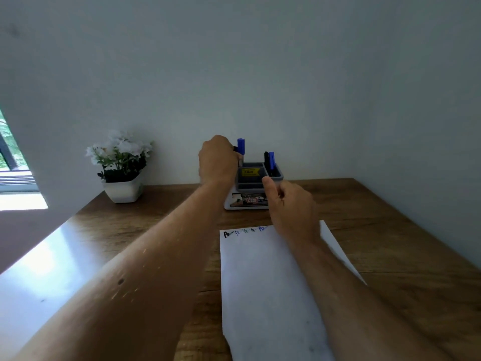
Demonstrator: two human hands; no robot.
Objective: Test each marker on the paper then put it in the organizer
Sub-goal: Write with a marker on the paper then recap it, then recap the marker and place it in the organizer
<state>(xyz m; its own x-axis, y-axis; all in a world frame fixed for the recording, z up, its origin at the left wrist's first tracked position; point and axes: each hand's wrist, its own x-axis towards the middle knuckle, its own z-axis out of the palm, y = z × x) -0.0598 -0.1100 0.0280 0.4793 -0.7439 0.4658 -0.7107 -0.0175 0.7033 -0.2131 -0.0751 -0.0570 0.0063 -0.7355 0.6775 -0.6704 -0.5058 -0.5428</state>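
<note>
A left hand (218, 158) is gripping an upright blue-capped marker (240, 148) over the grey plastic organizer's (278, 176) left edge; the right hand (291, 208), loosely curled, is hovering empty beyond the scribbled white paper sheet (263, 287) on a wooden table (390, 230).

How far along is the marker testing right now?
Done: five scribbles sit along the top of the paper, and two markers stand in the organizer. In hand: the left hand lowers a blue-capped marker into it. No other loose markers are visible.
</note>
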